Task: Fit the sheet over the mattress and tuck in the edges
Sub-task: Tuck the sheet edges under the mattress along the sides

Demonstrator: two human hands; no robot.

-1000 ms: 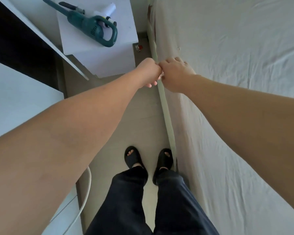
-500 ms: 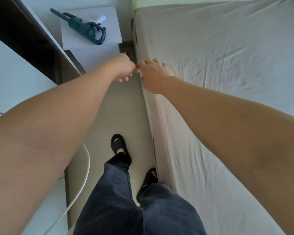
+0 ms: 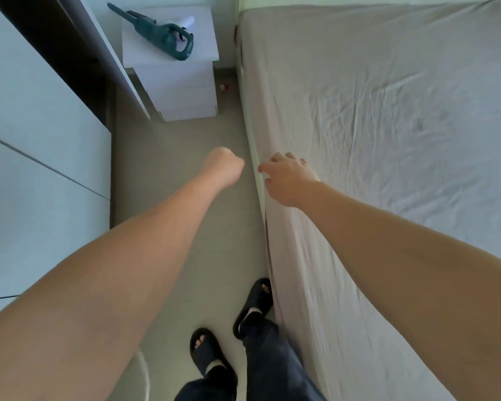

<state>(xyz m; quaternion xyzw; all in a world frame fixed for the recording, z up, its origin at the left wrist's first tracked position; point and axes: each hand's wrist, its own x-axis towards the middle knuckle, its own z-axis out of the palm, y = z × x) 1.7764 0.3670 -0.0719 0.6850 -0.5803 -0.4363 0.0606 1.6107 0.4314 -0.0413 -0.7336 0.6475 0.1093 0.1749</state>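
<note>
- The mattress [image 3: 388,140] fills the right side of the room, its long edge running beside the floor aisle where the person stands.
- A pale beige sheet [image 3: 402,91] covers the mattress top and drapes down its near side; it is wrinkled, with creases fanning out across the middle.
- A white wardrobe [image 3: 35,157] lines the left side of the aisle, with one door panel [image 3: 113,62] swung open toward the nightstand.
- The grey floor [image 3: 180,157] runs between the wardrobe and the bed.
- A white nightstand [image 3: 182,91] stands at the far end of the aisle, near the head corner of the mattress.
- The person's legs, in dark trousers [image 3: 272,366], are at the bottom of the view, right against the side of the bed.
- A teal handheld vacuum [image 3: 162,39] lies on top of the nightstand.
- The right hand [image 3: 289,178] rests on the upper edge of the mattress, fingers [image 3: 275,160] loosely bent over the sheet at the edge; whether they pinch the fabric I cannot tell.
- The left hand [image 3: 223,166] hangs over the floor just beside the bed, apart from the sheet, fingers curled into a fist with nothing visible in it.
- Black slide sandals [image 3: 209,354] are on both feet.
- A small red and white object [image 3: 224,87], too small to identify, lies on the floor between the nightstand and the bed.
</note>
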